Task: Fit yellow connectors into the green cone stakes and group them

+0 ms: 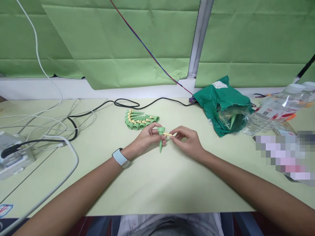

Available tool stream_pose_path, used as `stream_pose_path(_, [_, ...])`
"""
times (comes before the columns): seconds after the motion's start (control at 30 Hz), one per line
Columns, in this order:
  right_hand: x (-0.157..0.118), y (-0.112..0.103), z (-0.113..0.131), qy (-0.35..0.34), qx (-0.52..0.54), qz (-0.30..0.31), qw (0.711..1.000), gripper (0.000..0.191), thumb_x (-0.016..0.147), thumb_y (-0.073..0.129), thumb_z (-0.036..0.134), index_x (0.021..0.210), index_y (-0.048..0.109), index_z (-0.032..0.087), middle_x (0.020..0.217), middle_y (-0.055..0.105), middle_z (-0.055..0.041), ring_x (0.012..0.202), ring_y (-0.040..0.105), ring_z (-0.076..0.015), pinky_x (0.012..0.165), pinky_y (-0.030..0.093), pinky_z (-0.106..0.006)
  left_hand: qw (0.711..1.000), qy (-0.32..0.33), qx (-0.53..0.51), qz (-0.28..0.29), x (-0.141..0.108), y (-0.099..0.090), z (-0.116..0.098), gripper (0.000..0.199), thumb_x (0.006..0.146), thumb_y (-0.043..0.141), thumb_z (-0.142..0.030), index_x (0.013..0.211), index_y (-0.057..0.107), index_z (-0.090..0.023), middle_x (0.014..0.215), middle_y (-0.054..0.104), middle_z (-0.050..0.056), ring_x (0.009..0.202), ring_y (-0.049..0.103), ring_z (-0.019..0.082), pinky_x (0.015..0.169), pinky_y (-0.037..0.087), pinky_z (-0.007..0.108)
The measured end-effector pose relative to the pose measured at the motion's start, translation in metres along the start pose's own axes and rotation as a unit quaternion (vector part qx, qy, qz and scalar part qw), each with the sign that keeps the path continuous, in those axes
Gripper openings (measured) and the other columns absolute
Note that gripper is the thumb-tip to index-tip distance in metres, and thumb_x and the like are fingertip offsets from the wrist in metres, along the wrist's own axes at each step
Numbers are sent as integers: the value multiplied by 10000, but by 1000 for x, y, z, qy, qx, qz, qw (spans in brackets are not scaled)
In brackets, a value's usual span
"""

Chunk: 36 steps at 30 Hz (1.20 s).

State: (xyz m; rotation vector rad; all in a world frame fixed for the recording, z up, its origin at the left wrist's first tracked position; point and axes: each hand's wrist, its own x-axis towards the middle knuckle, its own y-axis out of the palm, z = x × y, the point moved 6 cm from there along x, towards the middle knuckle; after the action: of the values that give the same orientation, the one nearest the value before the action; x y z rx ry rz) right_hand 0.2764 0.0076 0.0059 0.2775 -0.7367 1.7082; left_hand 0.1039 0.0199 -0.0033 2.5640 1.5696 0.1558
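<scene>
My left hand (148,137) grips a green plastic watering spike (161,130) above the table, its cup end up and its point down. A small yellow valve (167,134) sticks out sideways from the spike. The fingertips of my right hand (186,140) are closed on the outer end of that valve. Whether the valve is fixed into the spike is too small to tell. Just behind my left hand, several like green spikes with yellow valves (140,120) lie fanned out on the table.
A torn green bag (219,105) at the back right holds clear plastic and a green spike. Beside it stand clear bottles (275,108). White and black cables (71,123) and a power strip (14,154) cover the left side. A blurred flat thing (283,159) lies at right.
</scene>
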Motion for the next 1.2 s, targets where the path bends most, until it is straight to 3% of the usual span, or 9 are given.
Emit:
stream_pose_path(0.17, [1, 2, -6, 30, 13, 5, 999, 166, 904, 697, 386, 948, 771, 244, 891, 756, -45, 726, 685, -180, 658, 559, -306, 1000, 1, 21, 7, -1, 5, -2, 314, 816, 807, -288, 991, 563, -194, 805, 712, 27, 738, 719, 200, 775, 576, 391])
stream_pose_path(0.33, [1, 5, -25, 101, 20, 27, 994, 263, 941, 652, 432, 855, 778, 217, 752, 738, -21, 607, 638, -155, 594, 498, -284, 999, -11, 24, -35, -2, 6, 0, 347, 790, 826, -279, 972, 543, -196, 814, 707, 23, 740, 720, 203, 768, 574, 391])
stream_pose_path(0.5, [2, 5, -30, 123, 10, 33, 992, 336, 971, 586, 466, 854, 771, 212, 696, 702, -15, 629, 630, -159, 587, 481, -277, 998, -5, 14, -61, -3, 8, -1, 371, 772, 835, -278, 990, 543, -206, 775, 697, 5, 722, 722, 206, 757, 575, 392])
stream_pose_path(0.6, [3, 4, -25, 110, 48, 16, 993, 221, 890, 695, 411, 995, 734, 221, 865, 741, -31, 704, 670, -167, 631, 527, -286, 998, -4, 8, -67, -2, 8, -2, 371, 765, 836, -279, 981, 544, -205, 758, 691, 1, 705, 719, 208, 736, 577, 392])
stream_pose_path(0.67, [3, 4, -21, 89, 58, 10, 994, 202, 849, 734, 370, 987, 714, 224, 909, 745, -40, 730, 682, -175, 648, 541, -296, 998, -6, 13, -67, -2, 8, -1, 382, 758, 843, -283, 979, 541, -205, 751, 692, 1, 703, 724, 213, 734, 580, 396])
stream_pose_path(0.9, [1, 5, -23, 103, 79, 26, 991, 159, 870, 729, 362, 937, 750, 219, 831, 745, -35, 721, 680, -186, 659, 543, -310, 997, -6, 39, -59, -3, 6, 3, 437, 764, 847, -299, 1009, 497, -214, 805, 710, 8, 755, 751, 234, 766, 590, 408])
stream_pose_path(1.2, [1, 4, -11, 43, -26, 60, 997, 259, 1001, 573, 362, 818, 692, 222, 720, 689, 4, 629, 612, -143, 630, 465, -278, 999, 1, 26, -42, -3, 8, 3, 407, 780, 838, -307, 998, 508, -210, 806, 704, 6, 747, 746, 216, 758, 587, 373])
